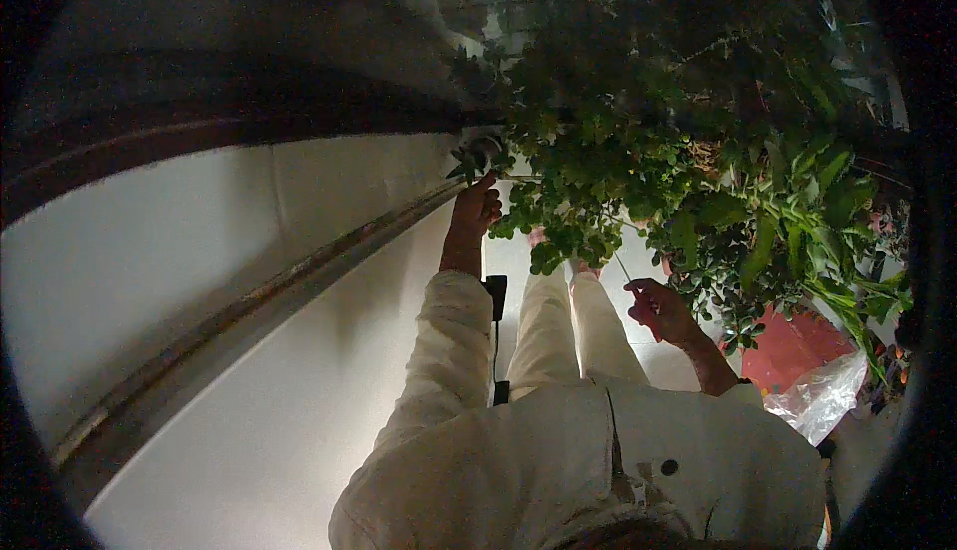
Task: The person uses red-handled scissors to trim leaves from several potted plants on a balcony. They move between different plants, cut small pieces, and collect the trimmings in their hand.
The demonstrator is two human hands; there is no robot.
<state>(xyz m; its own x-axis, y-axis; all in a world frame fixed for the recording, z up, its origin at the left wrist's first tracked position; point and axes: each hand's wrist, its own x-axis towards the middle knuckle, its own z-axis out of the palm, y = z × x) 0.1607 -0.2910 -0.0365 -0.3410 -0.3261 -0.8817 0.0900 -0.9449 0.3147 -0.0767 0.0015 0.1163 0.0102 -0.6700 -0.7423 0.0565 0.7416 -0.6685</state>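
My left hand (477, 209) reaches forward beside the wall ledge, its fingers curled, with the index finger up against a small dark-leaved plant (467, 165). Whatever it pinches is too dark to make out. A leafy green plant (578, 166) spreads just to the right of that hand, its leaves hanging over my feet. Lower and further right, my right hand (666, 315) is closed round a thin pale rod-like tool (622, 265). The tool slants up toward the hanging leaves. A reddish part shows under the fingers, its shape unclear.
A long ledge (299, 269) runs along the wall at left. Broad-leaved plants (797, 201) crowd the right side. Below them stand a red container (793, 346) and a crumpled clear plastic bag (827, 391). A black device with a cord (495, 296) hangs by my left sleeve.
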